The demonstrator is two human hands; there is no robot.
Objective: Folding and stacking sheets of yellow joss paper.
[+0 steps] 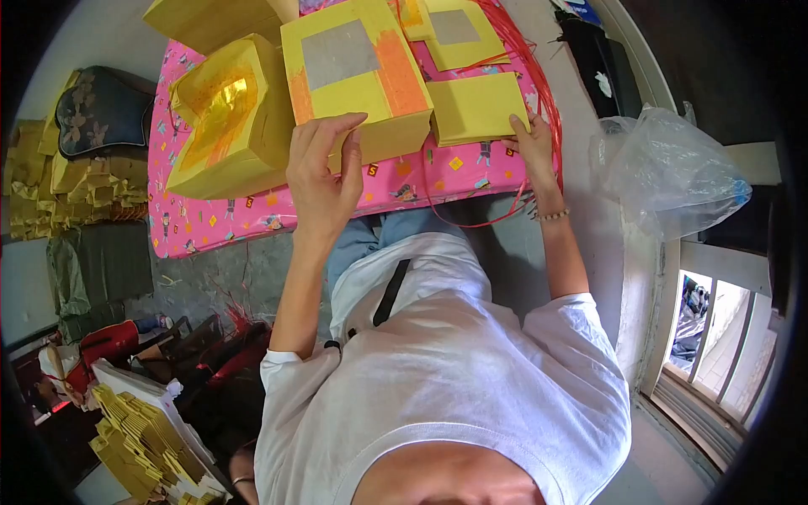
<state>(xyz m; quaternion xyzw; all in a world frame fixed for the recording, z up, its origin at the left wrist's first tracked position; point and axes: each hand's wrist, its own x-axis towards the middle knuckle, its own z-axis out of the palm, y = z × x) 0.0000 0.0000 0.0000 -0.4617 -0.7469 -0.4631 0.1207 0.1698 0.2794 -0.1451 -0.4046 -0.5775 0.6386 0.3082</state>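
A pink patterned table cover (219,220) spans the upper centre of the frame. At upper left on it lies a thick yellow paper stack with gold foil (225,118). Just right of that stack, at upper centre, lies a yellow paper stack with a silver square and orange bands (358,80). The left hand (324,172) grips its near edge, thumb on the side, fingers curled over the top. A smaller plain yellow stack (478,108) lies right of centre; the right hand (537,145) presses its lower right corner, fingers flat and together. Red strings (539,76) run along the cover's right edge.
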